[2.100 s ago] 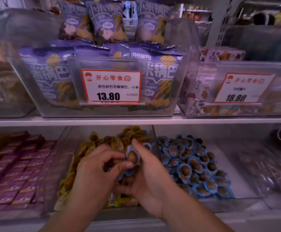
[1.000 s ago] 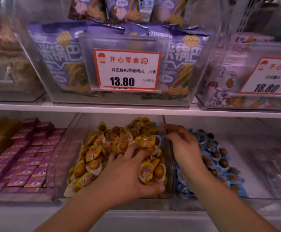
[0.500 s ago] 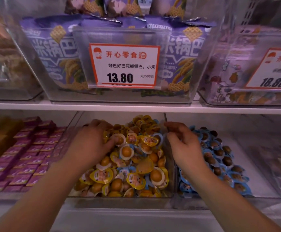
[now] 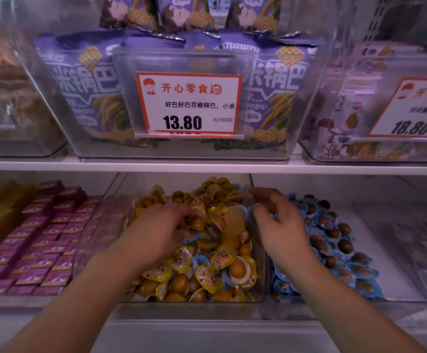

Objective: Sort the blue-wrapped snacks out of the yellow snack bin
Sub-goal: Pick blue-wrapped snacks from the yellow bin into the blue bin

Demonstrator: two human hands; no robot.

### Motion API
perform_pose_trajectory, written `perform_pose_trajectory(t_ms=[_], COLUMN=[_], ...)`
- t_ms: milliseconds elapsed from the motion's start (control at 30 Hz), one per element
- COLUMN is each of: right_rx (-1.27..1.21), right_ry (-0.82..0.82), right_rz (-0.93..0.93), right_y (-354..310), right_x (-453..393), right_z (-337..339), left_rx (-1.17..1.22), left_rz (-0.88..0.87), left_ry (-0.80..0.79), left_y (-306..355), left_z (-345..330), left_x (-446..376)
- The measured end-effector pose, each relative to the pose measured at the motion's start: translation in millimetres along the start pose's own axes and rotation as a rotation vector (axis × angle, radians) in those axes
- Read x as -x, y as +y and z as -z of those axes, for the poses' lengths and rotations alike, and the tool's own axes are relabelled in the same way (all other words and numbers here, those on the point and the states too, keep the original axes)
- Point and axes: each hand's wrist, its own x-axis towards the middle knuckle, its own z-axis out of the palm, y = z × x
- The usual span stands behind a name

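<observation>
Two hands: left hand (image 4: 168,225) digs into yellow snack bin (image 4: 192,305); right hand (image 4: 278,225) curled, grasp unclear.

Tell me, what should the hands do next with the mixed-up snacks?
Probably the left hand, already digging in the clear bin of yellow-wrapped snacks, should pinch a blue-wrapped snack showing just below it and pass it toward the right-hand bin of blue-wrapped snacks, where the right hand waits.

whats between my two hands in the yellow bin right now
In the head view, a heap of yellow-wrapped snacks lies between the left hand and right hand.
</observation>
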Motion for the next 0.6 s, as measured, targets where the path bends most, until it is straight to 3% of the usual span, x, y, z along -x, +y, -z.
perform_pose_trajectory(t_ms=[100, 233, 333, 433, 600], right_rx=[0.042, 0.509, 0.786, 1.102, 1.303], right_ry=[-0.028, 0.031, -0.301, -0.6, -0.582], right_rz=[0.022, 0.459, 0.626, 0.57, 0.43], right_y=[-5, -28, -47, -48, -48], right_x=[3, 8, 14, 20, 7], right_z=[2, 8, -3, -25, -41], left_rx=[-0.091, -0.298, -0.343, -0.225, -0.185], left_rz=[0.052, 0.085, 0.074, 0.056, 0.077], left_ry=[0.099, 0.065, 0.019, 0.086, 0.141], left_y=[-10, -1, 4, 2, -8], left_z=[6, 2, -6, -4, -6], left_x=[4, 8, 12, 16, 22])
